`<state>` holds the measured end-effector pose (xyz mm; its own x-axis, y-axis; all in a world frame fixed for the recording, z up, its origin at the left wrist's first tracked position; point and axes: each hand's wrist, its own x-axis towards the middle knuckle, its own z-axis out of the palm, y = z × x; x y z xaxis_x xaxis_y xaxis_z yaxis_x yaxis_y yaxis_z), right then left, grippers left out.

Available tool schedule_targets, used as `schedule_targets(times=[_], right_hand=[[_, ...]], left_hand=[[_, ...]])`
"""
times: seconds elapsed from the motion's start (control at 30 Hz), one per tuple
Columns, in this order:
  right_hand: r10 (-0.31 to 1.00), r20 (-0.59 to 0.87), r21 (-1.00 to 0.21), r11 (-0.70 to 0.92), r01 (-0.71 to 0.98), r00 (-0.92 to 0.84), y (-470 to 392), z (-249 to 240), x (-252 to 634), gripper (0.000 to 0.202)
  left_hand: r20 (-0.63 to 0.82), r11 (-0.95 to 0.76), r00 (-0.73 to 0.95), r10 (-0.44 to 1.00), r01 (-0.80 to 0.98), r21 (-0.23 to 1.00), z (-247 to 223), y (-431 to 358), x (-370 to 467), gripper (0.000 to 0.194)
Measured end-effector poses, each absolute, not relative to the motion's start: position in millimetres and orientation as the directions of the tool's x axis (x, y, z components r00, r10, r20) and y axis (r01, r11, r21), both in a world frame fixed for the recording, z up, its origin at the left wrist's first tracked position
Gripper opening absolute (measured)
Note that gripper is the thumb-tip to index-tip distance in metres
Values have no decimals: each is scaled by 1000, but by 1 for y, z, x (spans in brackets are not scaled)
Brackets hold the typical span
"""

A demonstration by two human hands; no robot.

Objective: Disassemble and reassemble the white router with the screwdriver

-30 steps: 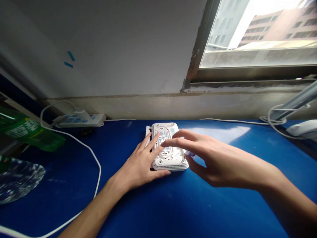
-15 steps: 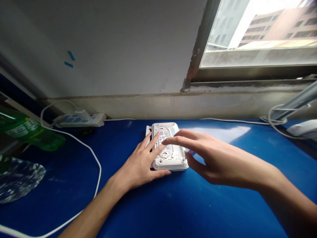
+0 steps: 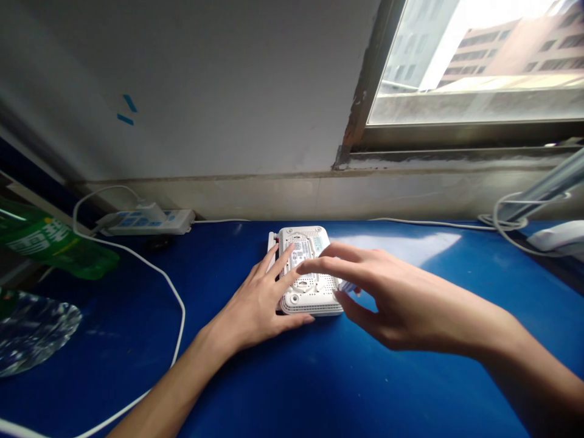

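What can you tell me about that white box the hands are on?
The white box looks like plastic, with rounded corners, rows of tiny holes, a printed label too small to read, and round recessed spots near its visible corners. It lies flat on the blue table, a slim white bar along its left side. The left hand spreads its fingers over it; the right hand arches over its right side, hiding part of it.

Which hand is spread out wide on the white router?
The left hand, fanned out across the white router; the right hand is curled, arching over the router's right side instead.
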<state>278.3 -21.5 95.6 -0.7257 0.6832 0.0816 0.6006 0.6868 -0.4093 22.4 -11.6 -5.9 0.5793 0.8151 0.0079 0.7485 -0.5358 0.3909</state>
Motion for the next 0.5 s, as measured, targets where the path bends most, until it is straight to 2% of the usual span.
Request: schedule_targets(times=[0.07,0.1,0.17,0.3,0.37,0.43,0.5], right_hand=[[712,79,-418,659,626,-698,-18,94,276,32],[718,79,-423,652,629,-691,-17,92,276,24],[720,88,-417,654,631,-688,-14,90,277,29],[684,71,-393,688,610,-726,-17,93,283,66],[665,59,-399,699,593,-744,-20,96,285,75],[672,66,-394,696,600,-737,-22,97,285,72],[698,73,-376,681,629,-712,-20,96,284,55]], left_hand=[[9,-534,577,816,749,393,-6,-11,22,93],[8,-532,577,817,749,395,-6,-11,22,94],[7,-532,576,817,749,394,-7,-11,22,94],[20,-541,579,815,748,384,-7,-10,21,93],[23,-543,580,814,747,383,-8,-10,21,92],[23,-541,579,815,747,386,-8,-10,22,94],[19,-538,578,816,748,389,-8,-10,22,95]])
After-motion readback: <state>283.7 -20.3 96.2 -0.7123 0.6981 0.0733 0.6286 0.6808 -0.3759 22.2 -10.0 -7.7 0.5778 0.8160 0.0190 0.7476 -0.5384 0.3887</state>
